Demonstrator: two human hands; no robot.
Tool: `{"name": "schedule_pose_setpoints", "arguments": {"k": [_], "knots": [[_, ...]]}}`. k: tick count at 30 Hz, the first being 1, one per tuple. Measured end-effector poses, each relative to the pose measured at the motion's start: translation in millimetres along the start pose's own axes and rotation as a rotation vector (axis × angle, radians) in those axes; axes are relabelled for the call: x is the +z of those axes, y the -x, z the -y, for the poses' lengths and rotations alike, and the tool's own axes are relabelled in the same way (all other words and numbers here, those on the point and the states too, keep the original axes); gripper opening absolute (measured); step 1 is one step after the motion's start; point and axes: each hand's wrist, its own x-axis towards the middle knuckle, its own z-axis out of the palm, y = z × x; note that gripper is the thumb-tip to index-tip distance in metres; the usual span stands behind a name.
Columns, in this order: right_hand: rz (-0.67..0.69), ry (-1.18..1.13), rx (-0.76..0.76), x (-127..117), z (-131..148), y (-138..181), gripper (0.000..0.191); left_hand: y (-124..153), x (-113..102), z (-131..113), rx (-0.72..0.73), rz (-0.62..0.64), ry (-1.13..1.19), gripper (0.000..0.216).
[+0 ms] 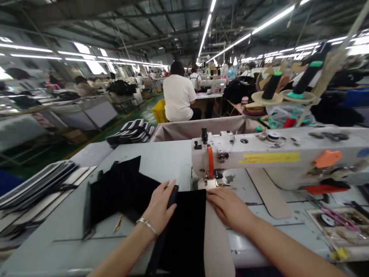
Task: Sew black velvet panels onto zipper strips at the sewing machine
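Observation:
A piece of black fabric (187,227) lies on the grey sewing table (66,231), its far edge just below the needle of a white sewing machine (259,154). My left hand (160,206) rests flat on the fabric's left side, fingers stretched out over a folded black strip (173,195). My right hand (227,206) lies palm down at the fabric's right edge, fingers pointing left toward the presser foot (208,181). More black fabric (121,192) is heaped to the left of my left hand.
A stack of black and white panels (37,188) sits at the table's left edge. Thread cones (288,82) stand behind the machine. A tray of bobbins and small tools (337,223) lies at right. A person in a white shirt (178,94) sits ahead, back turned.

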Motion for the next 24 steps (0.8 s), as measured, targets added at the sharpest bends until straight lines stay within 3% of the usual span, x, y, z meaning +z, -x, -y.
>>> {"name": "schedule_pose_setpoints", "arguments": {"k": [4, 8, 15, 24], "knots": [[-0.003, -0.010, 0.008, 3.4, -3.5, 4.7, 0.027, -7.5, 5.6, -17.8, 0.135, 0.156, 0.032, 0.032], [-0.010, 0.024, 0.014, 2.5, -3.4, 6.8, 0.034, -31.3, 15.7, -35.3, 0.052, 0.216, 0.104, 0.011], [0.028, 0.029, 0.007, -0.2, -4.8, 6.2, 0.041, -55.9, 19.0, -33.6, -0.084, 0.400, 0.421, 0.003], [0.033, 0.048, 0.026, 0.5, -5.1, 8.6, 0.043, -75.7, 28.6, -42.0, -0.203, 0.359, 0.373, 0.008]]}}
